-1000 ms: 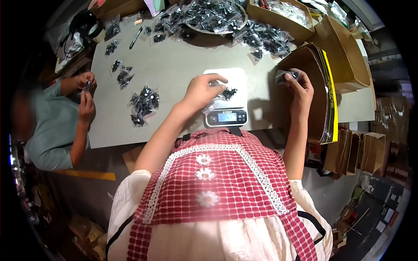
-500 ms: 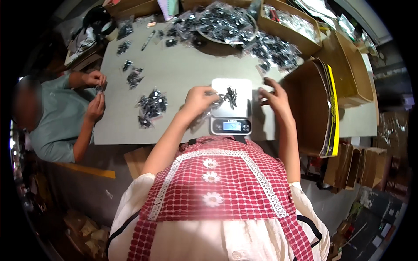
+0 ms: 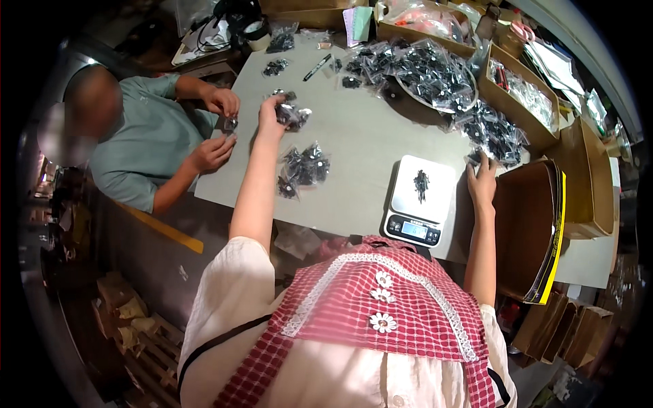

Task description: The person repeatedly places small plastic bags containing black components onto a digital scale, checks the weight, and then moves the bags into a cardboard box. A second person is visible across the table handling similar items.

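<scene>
My left hand [image 3: 271, 120] reaches out to the far left, its fingers closed at the edge of a small cluster of clear bags with black parts [image 3: 294, 115]. It seems to grip one of these bags, though the fingertips are partly hidden. On the right, my right hand [image 3: 482, 182] is open, fingers apart, at the near edge of a heap of similar bags [image 3: 493, 132]. Between my arms sits a white kitchen scale [image 3: 441, 182] with a lit display. Loose black parts [image 3: 421, 185] lie in a small pile on its plate.
Another bag pile [image 3: 306, 166] lies nearer me on the grey table [image 3: 354, 149]. A heaped round tray [image 3: 435, 71] and a marker [image 3: 317, 67] are farther back. Cardboard boxes [image 3: 527, 224] line the right side. At left, a co-worker's hands [image 3: 221, 126] hold a small bag.
My left hand has moved from the scale to the bag cluster on the left. My right hand has reached the bag heap. The view has shifted, putting the scale farther right.
</scene>
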Demonstrator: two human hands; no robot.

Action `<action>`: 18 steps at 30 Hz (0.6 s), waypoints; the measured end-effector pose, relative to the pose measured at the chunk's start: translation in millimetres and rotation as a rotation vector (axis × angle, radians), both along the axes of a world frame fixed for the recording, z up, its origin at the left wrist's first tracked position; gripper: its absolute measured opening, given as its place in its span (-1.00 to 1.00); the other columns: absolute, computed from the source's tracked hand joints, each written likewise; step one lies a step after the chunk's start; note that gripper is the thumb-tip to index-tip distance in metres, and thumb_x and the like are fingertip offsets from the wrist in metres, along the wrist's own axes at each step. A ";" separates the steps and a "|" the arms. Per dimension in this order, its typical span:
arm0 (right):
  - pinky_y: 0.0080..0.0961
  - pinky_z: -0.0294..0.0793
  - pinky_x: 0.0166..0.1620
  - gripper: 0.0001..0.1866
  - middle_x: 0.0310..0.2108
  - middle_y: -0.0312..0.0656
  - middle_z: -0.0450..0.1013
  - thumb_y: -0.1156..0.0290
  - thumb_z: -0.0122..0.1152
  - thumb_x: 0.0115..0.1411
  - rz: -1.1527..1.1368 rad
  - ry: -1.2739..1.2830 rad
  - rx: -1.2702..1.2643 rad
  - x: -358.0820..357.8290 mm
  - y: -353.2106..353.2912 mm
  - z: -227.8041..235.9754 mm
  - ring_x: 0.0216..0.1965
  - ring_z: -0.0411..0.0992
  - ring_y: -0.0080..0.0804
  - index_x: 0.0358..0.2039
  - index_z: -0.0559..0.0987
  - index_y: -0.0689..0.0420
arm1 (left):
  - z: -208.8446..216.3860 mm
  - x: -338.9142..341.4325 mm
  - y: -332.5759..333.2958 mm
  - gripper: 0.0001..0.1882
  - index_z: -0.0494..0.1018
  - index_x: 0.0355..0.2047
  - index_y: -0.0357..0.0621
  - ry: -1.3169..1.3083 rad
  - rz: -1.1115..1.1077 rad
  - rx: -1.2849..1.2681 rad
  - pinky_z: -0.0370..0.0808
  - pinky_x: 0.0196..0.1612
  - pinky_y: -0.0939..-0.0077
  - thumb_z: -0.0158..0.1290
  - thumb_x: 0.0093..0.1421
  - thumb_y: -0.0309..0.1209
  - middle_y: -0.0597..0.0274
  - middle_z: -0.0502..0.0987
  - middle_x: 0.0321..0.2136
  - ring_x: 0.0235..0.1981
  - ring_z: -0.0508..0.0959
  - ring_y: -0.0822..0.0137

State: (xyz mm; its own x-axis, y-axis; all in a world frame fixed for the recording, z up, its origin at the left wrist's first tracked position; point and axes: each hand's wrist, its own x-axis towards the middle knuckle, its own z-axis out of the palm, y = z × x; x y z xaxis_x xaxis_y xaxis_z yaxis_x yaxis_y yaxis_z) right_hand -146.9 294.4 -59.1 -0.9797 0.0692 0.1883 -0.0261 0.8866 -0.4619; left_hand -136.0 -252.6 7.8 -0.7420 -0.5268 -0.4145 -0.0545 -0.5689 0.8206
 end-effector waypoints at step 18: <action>-0.28 0.48 -0.22 -0.65 -0.27 -0.06 0.50 0.31 0.32 0.20 0.040 0.201 -0.266 2.4 18.2 -23.2 -0.29 0.48 -0.13 -0.05 0.53 0.16 | -48.5 130.0 124.0 -0.47 0.57 0.07 0.31 0.067 -0.531 -1.678 0.22 0.29 0.01 0.27 0.08 0.05 0.02 0.36 0.24 0.23 0.32 -0.09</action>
State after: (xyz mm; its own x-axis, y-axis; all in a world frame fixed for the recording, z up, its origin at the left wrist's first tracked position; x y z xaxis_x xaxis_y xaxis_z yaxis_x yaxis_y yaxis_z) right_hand -144.5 312.6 -82.3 -0.9276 0.1040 0.3588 -0.1727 0.7323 -0.6587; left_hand -6.0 -128.7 -40.7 -0.9508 -0.0319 0.3081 0.1185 0.8816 0.4569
